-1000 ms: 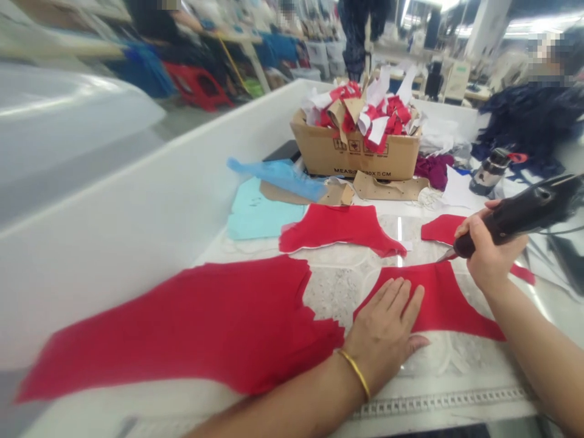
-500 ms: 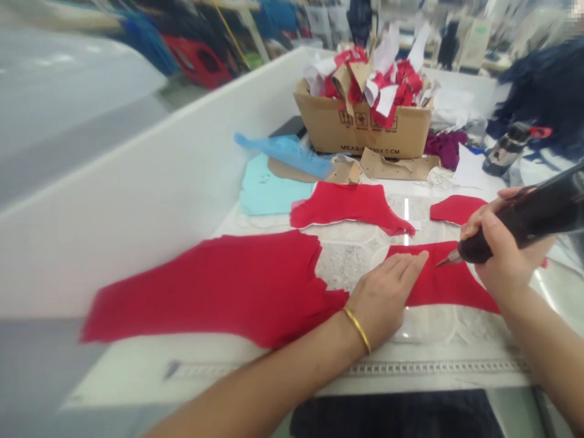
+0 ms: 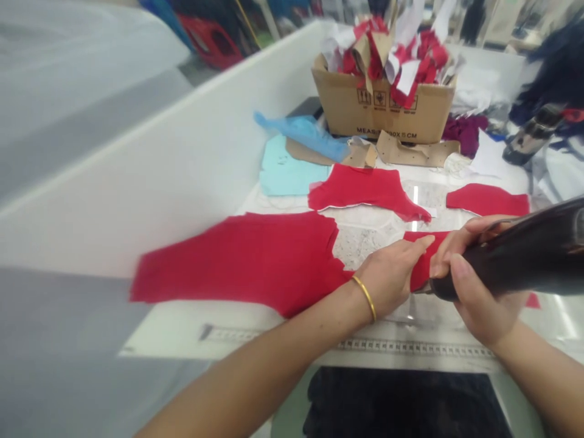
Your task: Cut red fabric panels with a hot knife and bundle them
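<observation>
The left hand (image 3: 387, 280) is pressed flat, fingers open and gripping nothing, on the red fabric (image 3: 424, 261), while at its 3 o'clock the right hand (image 3: 479, 292) is closed round a black electric cutter (image 3: 515, 271), whose tip could nick those fingers if the fabric slipped.

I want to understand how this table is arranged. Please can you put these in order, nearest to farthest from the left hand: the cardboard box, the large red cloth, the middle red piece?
From the left hand:
1. Large red cloth: to the hand's left, reaching the wrist.
2. Middle red piece: ahead, on the table.
3. Cardboard box: far end of the table.
</observation>
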Demonstrator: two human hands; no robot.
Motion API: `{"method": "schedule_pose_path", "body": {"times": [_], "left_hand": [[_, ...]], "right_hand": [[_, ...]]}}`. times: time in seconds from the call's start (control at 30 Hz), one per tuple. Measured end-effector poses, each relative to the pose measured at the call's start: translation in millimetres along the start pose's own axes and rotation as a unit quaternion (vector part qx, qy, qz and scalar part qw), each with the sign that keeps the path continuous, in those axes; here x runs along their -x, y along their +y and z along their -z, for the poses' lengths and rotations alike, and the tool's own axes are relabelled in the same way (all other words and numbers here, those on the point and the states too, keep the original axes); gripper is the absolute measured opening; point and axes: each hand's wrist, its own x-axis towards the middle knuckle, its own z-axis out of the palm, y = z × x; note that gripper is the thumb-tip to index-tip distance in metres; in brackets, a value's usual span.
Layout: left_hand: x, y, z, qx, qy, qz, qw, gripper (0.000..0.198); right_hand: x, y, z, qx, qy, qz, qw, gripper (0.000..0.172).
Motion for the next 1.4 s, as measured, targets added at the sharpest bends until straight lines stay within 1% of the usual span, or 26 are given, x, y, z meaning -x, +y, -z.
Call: {"method": "schedule_pose_path", "body": {"times": [0.07, 0.2, 0.3, 0.37, 0.43, 0.53, 0.6, 0.67, 0.77, 0.87, 1.07, 1.17, 1.27, 1.4], "left_hand": [[0.2, 0.3, 0.7, -0.003, -0.005, -0.003, 1.0, 0.052], [0.7, 1.2, 3.5, -0.01, -0.012, -0.007, 1.0, 0.051], [0.2, 1.3, 3.5, -0.014, -0.009, -0.009, 1.0, 0.05], [-0.4, 1.3, 2.7, -0.018, -0.004, -0.011, 1.0, 0.05], [-1.0, 1.4, 2.1, -0.02, 0.001, -0.011, 1.0, 0.05], [-1.4, 1.4, 2.0, -0.015, -0.001, -0.018, 1.0, 0.048], [-1.1, 0.6, 1.5, -0.011, -0.004, -0.028, 1.0, 0.047], [-0.2, -0.8, -0.3, -0.013, 0.005, -0.042, 0.999, 0.048], [1.7, -2.9, -4.7, -0.029, 0.027, -0.071, 0.997, 0.052], [3.4, -4.2, -8.8, -0.044, 0.034, -0.088, 0.995, 0.055], [3.4, -4.6, -11.0, -0.046, 0.036, -0.096, 0.994, 0.055], [2.7, -2.9, -12.0, -0.048, 0.044, -0.129, 0.99, 0.053], [2.4, -0.3, -14.6, -0.052, 0.033, -0.16, 0.985, 0.057], [1.4, 3.1, -19.1, -0.053, -0.007, -0.185, 0.981, 0.064]], "right_hand": [[-0.9, -2.0, -2.4, -0.015, 0.001, 0.007, 1.0, 0.026], [-2.5, -7.1, -4.7, -0.062, -0.016, 0.01, 0.998, 0.028], [-2.6, -8.5, -7.0, -0.098, 0.007, 0.003, 0.995, 0.028], [-2.0, -7.2, -8.8, -0.091, 0.018, 0.004, 0.996, 0.027], [-1.0, -4.6, -10.1, -0.059, 0.023, 0.008, 0.998, 0.026], [-0.1, -2.2, -9.4, -0.03, 0.02, 0.018, 0.999, 0.024], [-0.2, -3.5, -6.0, -0.035, 0.009, 0.018, 0.999, 0.024], [-0.8, -6.9, 0.1, -0.051, 0.004, 0.005, 0.999, 0.028], [-1.9, -12.1, 12.5, -0.078, 0.016, -0.013, 0.997, 0.032], [-2.7, -12.7, 22.1, -0.092, 0.034, -0.016, 0.995, 0.029], [-2.1, -8.4, 23.6, -0.086, 0.056, -0.012, 0.995, 0.024], [-2.4, -10.8, 27.8, -0.092, 0.047, -0.02, 0.994, 0.024], [-3.6, -14.4, 39.0, -0.097, 0.052, -0.014, 0.994, 0.026], [-3.5, -15.1, 55.3, -0.069, 0.076, -0.027, 0.994, 0.025]]}}
